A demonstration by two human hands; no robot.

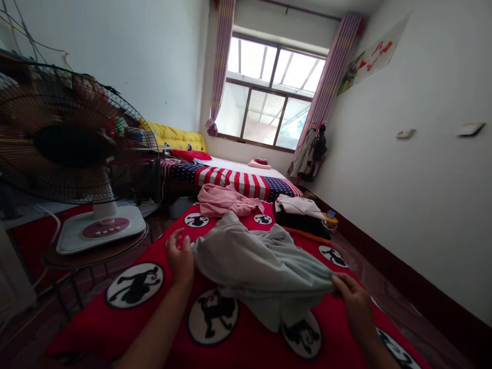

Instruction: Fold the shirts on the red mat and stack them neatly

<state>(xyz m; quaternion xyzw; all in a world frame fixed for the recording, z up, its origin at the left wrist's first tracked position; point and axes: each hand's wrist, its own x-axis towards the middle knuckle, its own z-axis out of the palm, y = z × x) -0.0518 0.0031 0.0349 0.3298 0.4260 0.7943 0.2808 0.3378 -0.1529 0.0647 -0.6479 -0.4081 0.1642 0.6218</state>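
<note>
Your left hand (180, 258) and right hand (357, 303) hold opposite edges of a grey cloth garment (261, 261), fingers (340, 281) pinching it, as it lies in the middle of a red printed bedspread (88, 328).

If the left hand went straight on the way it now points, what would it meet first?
The grey garment, whose edge the left hand seems to grip already; past that, probably the pink garment, though depth is unclear.
</note>
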